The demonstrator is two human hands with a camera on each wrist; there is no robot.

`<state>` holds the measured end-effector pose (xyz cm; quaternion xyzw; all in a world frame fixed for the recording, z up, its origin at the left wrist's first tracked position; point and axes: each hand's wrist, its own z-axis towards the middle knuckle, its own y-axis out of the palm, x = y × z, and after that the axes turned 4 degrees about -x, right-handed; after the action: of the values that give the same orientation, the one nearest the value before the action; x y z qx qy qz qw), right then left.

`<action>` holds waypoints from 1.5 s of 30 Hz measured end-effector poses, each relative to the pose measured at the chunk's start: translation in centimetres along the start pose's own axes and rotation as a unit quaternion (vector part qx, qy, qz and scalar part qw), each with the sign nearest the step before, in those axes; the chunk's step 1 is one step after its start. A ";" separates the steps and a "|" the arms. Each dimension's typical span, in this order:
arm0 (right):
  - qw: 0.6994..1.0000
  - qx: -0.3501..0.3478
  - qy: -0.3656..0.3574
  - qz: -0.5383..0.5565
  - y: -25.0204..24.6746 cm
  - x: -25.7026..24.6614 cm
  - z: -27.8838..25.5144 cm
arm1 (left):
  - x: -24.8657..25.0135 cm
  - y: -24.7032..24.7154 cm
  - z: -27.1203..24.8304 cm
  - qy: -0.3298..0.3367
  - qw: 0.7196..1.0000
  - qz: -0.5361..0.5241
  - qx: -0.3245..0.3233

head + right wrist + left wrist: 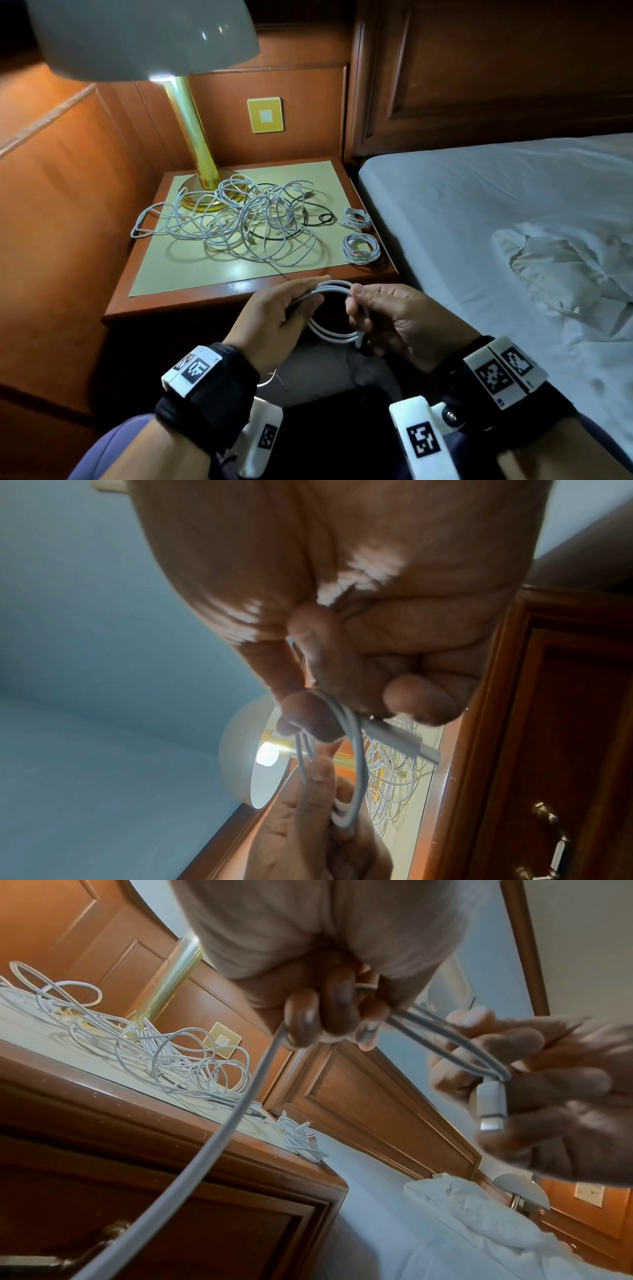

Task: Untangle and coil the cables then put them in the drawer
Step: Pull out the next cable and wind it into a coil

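Both hands hold a white cable coil [334, 286] in front of the nightstand [191, 301]. My left hand [274, 315] grips the coil's left side, with a loose strand [219, 1139] running down from it. My right hand [383, 315] pinches the right side, and the cable's white plug [489, 1104] lies against its fingers [308, 715]. On the nightstand top lies a big tangle of white cables [233, 219] with a dark cable [315, 219] mixed in. Two small finished coils [361, 248] sit at its right edge. The drawer front [205, 1218] below is shut, with a brass handle [551, 834].
A lamp with a brass stem [195, 137] and white shade [137, 34] stands at the back of the nightstand, its base under the tangle. The bed with a white sheet [496, 212] and crumpled cloth [555, 267] lies right. Wood panelling [51, 205] closes the left side.
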<state>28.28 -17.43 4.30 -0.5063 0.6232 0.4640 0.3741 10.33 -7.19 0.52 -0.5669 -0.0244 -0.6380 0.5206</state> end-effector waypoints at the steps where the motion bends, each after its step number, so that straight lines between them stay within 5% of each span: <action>1: 1.000 0.002 0.000 0.005 0.0 0.0 0.1 | 0.0 0.0 0.0 -0.002 1.000 -0.008 0.006; 9: 0.997 0.066 0.002 0.050 0.0 -0.2 1.1 | -0.8 -0.8 0.5 -0.110 0.991 -0.067 0.034; 16: 0.967 0.152 -0.064 0.194 -2.5 -1.2 1.2 | -1.9 -3.0 0.7 -0.161 0.980 -0.073 0.092; 19: 0.964 0.170 -0.073 0.193 -2.8 -1.0 1.3 | -2.1 -3.3 0.4 -0.167 0.982 -0.002 0.091; 26: 0.962 0.237 -0.136 -0.001 -1.7 -0.3 2.2 | -0.6 -1.7 -0.1 -0.122 0.988 0.081 0.044; 33: 0.896 0.265 -0.223 -0.276 -0.5 0.8 2.5 | -0.9 -0.8 -0.1 -0.065 0.992 0.103 -0.009; 38: 0.866 0.264 -0.232 -0.355 -0.4 1.4 2.9 | -0.2 -1.1 0.0 -0.088 0.995 0.049 -0.017; 45: 0.884 0.218 -0.213 -0.355 0.0 1.4 2.8 | -0.2 -1.4 0.2 -0.076 0.996 -0.036 0.002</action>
<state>27.96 -15.13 2.18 -0.4883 0.3928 0.2497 0.7382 9.46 -6.31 1.15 -0.6110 -0.0855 -0.6115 0.4955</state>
